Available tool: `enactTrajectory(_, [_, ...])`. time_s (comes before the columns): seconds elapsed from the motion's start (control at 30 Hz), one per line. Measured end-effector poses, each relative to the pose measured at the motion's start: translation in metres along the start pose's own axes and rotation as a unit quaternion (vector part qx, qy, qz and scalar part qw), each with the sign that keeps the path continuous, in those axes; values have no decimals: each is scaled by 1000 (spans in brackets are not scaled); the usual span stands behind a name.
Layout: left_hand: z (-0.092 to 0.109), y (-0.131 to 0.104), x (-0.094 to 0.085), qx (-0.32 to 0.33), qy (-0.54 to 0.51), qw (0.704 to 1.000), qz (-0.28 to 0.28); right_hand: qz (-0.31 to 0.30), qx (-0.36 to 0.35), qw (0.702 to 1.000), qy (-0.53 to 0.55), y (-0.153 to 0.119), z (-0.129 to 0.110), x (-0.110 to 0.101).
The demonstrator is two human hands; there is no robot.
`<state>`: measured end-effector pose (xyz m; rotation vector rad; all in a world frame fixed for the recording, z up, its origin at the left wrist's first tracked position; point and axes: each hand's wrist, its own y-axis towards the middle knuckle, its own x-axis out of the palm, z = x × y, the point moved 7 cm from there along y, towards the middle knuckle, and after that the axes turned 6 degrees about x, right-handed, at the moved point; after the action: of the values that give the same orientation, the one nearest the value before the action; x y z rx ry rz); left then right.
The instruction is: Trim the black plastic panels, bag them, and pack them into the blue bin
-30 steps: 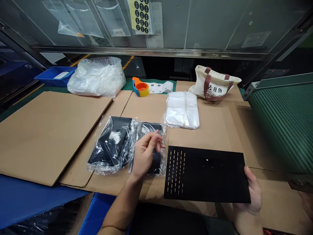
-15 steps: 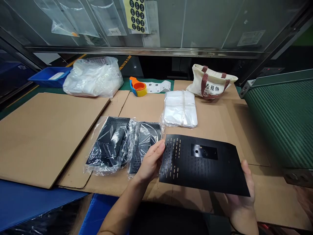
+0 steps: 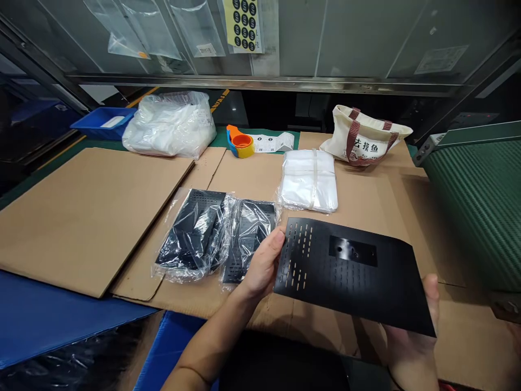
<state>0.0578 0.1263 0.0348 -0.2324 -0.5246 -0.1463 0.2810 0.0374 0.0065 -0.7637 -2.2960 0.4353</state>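
Note:
A thin black perforated panel is held up in front of me, tilted, with rows of slots at its left end and a shiny dark rectangle near its middle. My left hand grips its left edge, thumb at the rim and fingers hidden underneath. Its right end rests in my right hand, whose thumb stands along the edge while the fingers are mostly hidden below. Just left of the panel lie black panels in clear plastic bags, one bag farther left and another bag beside my left hand.
A banded stack of clear bags lies beyond the panel. Behind are a tape dispenser, a cloth tote, a plastic-wrapped bundle and a blue tray. Cardboard sheets lie left; a green conveyor belt runs along the right.
The whole view has shifted, so the table things appear a little farther right. Both hands still hold the black panel, at nearly the same tilt.

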Motion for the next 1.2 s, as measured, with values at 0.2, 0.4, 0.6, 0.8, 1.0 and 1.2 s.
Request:
enactTrajectory(0.2, [-1, 4, -18, 15, -16, 999, 43, -19, -10, 1000, -19, 0, 2, -1])
enactTrajectory(0.4, [1, 5, -30, 14, -3, 997, 73, -75, 7, 997, -9, 1, 7, 11])
enactTrajectory(0.6, [5, 5, -36, 10, 31, 995, 91, -152, 22, 988, -27, -2, 7, 33])
enactTrajectory(0.8, [5, 5, -43, 19, 75, 993, 94, -171, 72, 982, -20, -4, 16, 31])
enactTrajectory(1.0, [5, 7, -49, 33, 121, 989, 83, -154, 60, 986, -27, -4, 13, 31])
enactTrajectory(1.2, [14, 6, -52, 115, 252, 959, 56, -140, -101, 966, -194, -9, -9, 28])
